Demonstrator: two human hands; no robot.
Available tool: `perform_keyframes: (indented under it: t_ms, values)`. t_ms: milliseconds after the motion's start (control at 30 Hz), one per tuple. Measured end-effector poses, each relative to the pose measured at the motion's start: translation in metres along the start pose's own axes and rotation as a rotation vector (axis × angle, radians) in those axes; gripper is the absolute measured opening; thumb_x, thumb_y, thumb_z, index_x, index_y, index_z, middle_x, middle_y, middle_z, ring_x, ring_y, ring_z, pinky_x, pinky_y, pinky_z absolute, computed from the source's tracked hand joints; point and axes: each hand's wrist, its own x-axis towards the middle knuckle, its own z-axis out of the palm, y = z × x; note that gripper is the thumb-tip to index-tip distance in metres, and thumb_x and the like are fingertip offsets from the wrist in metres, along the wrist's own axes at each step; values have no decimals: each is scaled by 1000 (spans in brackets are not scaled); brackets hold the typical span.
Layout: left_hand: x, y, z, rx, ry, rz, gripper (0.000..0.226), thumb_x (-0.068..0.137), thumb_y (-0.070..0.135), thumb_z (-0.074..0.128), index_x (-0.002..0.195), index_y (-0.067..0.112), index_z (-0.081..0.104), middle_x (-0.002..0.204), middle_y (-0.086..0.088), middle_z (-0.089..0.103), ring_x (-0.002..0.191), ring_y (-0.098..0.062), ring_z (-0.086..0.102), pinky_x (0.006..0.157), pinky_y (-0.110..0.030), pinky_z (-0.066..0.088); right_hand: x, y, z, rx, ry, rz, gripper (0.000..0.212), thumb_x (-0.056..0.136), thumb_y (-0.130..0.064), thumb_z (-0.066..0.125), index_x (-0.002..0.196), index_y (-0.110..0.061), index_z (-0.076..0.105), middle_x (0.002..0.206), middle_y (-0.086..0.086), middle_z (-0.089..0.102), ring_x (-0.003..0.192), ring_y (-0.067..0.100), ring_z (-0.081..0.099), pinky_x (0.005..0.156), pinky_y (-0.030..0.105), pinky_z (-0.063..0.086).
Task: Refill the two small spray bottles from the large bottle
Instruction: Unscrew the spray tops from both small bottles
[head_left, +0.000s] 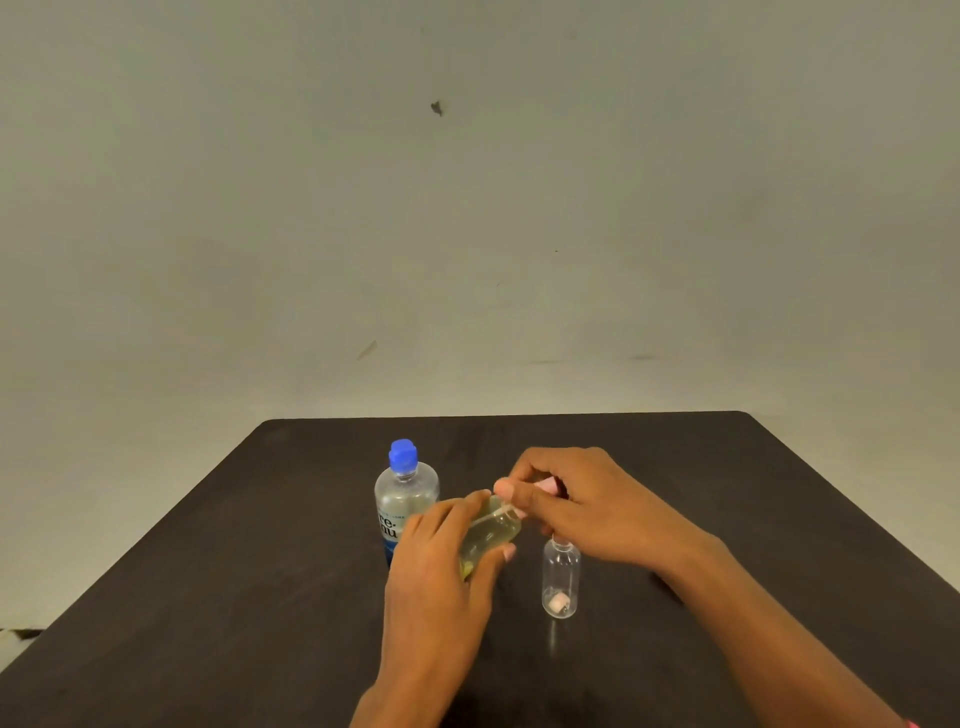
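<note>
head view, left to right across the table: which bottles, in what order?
blue-capped large bottle → yellowish small bottle gripped by the left hand → clear small bottle standing on the table. The right hand, pinching the pink spray top, overlaps these, so it is left out.

A dark table (208, 597) stands against a pale wall (467, 208) bearing a small dark mark (437, 108).

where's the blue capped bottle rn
Head view: the large bottle stands upright on the dark table, left of centre, just behind the left hand, which hides its lower part.
</note>
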Motion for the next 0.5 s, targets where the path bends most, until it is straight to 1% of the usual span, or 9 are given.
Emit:
perform_keyframes:
  t_ms: [67,133,167,233,300,333,367,433,500]
  values:
    - [-1,-1,1,6,5,-5,48,72,22,80,117,29,62,95,36,46,94,0,53,77,-10,37,0,1,1,-7,10,-11,20,90,-44,58,86,-25,64,80,-6,67,71,10,66,67,29,57]
    - [-1,-2,2,-11,14,-15,49,72,22,79,117,32,62,96,36,47,97,4,51,78,-10,36,-1,0,0,-29,-13,-46,3,88,-32,65,89,-29,64,87,-10,66,79,9,64,72,31,56]
    - [-2,-2,1,-26,17,-18,49,73,23,79,117,35,60,97,35,48,98,4,51,79,-11,37,-1,-1,-2,-32,-25,-62,9,85,-28,68,92,-31,64,91,-11,65,83,8,62,75,31,55]
    - [-2,-1,1,-57,24,-13,52,74,24,77,115,46,53,101,33,50,101,2,52,82,-14,40,-2,-1,-4,-20,-39,-54,26,80,-32,73,104,-35,61,98,-14,62,90,5,60,79,26,54]
    - [-4,0,1,-74,52,7,54,73,23,77,112,49,50,103,32,52,103,-1,54,84,-19,44,-4,-4,-4,-41,-27,-2,37,79,-53,67,110,-36,57,98,-14,61,87,4,60,73,21,52]
    - [-5,-1,2,-83,69,9,52,73,22,78,112,45,53,103,31,53,103,-3,55,85,-23,47,-4,-5,-4,-67,-14,16,39,79,-61,59,106,-34,58,91,-12,63,79,5,61,67,20,51]
    - [-6,-1,3,-93,80,1,51,72,22,79,113,41,56,103,30,54,103,-5,57,85,-28,50,-5,-5,-4,-89,0,14,39,81,-64,54,99,-30,61,82,-9,64,72,7,61,63,24,51]
    - [-8,-2,5,-116,81,-31,48,71,21,79,114,34,61,105,27,55,103,-9,58,86,-37,52,-5,-5,-4,-119,12,-19,28,87,-54,55,88,-27,64,77,-6,65,70,13,61,65,35,55]
    - [-8,-2,6,-142,74,-67,48,71,20,79,113,36,61,105,26,56,104,-10,59,88,-40,52,-5,-5,-4,-126,-14,-73,12,86,-39,65,92,-29,63,87,-9,64,78,11,60,72,36,54]
